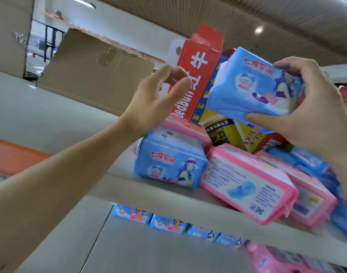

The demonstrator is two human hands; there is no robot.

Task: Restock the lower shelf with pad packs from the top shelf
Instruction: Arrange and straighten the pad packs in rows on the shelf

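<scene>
Right hand (314, 113) gripping a blue pad pack (251, 89) lifted above the top shelf (168, 196), left hand (154, 101) beside it, fingers loosely spread, holding nothing, blue and pink packs (247, 186) below both hands

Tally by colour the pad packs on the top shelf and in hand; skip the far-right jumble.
Blue: 2, shelf blue pack and held blue pack in the right hand.
Pink: 3, front pink pack, rear pink pack, upper pink pack.
Total: 5
</scene>
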